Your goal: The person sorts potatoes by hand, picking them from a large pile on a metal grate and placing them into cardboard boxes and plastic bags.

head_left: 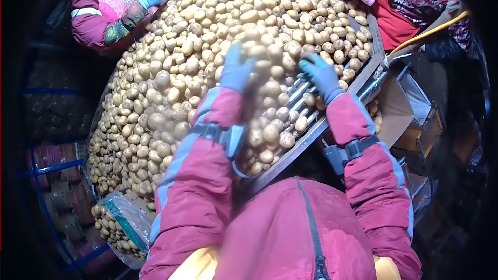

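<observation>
A wide heap of pale potatoes (181, 67) covers the sorting table in front of me. My left hand (236, 70), in a blue glove, lies over the heap with fingers stretched forward and thumb apart. My right hand (322, 77), gloved in blue and teal, reaches onto potatoes near the right edge. Its fingers are spread and slightly bent, with no potato seen in its grip. Between and below the hands, metal bars (300, 96) show among loose potatoes (271, 134). Haze blurs the potatoes beside my left hand.
A metal rim (293, 155) borders the table near my body. One co-worker (106, 8) stands at upper left, another (399, 8) at upper right. Cardboard boxes (397, 109) stand at right; a bag of potatoes (122, 228) is at lower left. A yellow hose (430, 32) crosses the upper right.
</observation>
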The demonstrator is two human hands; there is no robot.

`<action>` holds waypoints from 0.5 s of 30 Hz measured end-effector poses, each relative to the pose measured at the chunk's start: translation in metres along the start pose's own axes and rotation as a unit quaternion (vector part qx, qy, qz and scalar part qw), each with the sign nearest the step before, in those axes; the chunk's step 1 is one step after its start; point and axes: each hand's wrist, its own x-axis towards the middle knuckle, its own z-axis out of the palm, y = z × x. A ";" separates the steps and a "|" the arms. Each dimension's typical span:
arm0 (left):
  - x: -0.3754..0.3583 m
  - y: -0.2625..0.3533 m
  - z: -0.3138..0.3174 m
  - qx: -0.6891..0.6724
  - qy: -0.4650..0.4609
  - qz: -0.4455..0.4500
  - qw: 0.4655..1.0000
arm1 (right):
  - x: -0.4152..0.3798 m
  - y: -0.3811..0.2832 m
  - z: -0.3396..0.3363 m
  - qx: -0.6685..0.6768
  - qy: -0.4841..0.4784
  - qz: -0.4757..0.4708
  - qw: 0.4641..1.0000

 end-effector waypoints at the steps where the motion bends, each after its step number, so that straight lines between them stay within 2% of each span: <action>1: -0.008 0.006 -0.018 0.041 -0.005 0.030 0.999 | -0.013 -0.023 -0.001 0.086 0.005 0.053 0.995; 2: -0.019 0.015 -0.036 0.079 -0.009 0.062 0.995 | -0.006 -0.007 -0.016 0.041 -0.029 0.015 0.999; 4: -0.061 0.036 -0.065 0.041 -0.068 -0.042 0.996 | -0.033 -0.010 -0.018 0.107 -0.036 0.063 0.992; 6: -0.110 0.049 -0.077 0.067 -0.136 -0.036 0.988 | -0.059 -0.008 -0.021 0.137 -0.069 0.155 0.976; 7: -0.138 0.053 -0.078 0.094 -0.155 -0.027 0.983 | -0.079 -0.018 -0.016 0.109 -0.080 0.141 0.981; 8: -0.162 0.056 -0.073 0.122 -0.174 -0.017 0.977 | -0.074 0.024 -0.023 0.071 -0.089 0.101 0.988; 10: -0.192 0.048 -0.058 0.199 -0.242 0.082 0.946 | -0.101 0.013 -0.009 0.116 -0.110 0.150 0.976; 11: -0.192 0.054 -0.053 0.230 -0.259 0.081 0.935 | -0.109 0.014 -0.001 0.122 -0.112 0.161 0.973; 12: -0.189 0.050 -0.052 0.227 -0.241 0.096 0.939 | -0.116 0.015 0.007 0.127 -0.112 0.171 0.971; 14: -0.175 0.048 -0.048 0.219 -0.205 0.126 0.945 | -0.127 0.016 0.021 0.061 -0.131 0.117 0.983; 15: -0.160 0.053 -0.053 0.240 -0.194 0.064 0.949 | -0.131 0.015 0.028 0.036 -0.149 0.107 0.982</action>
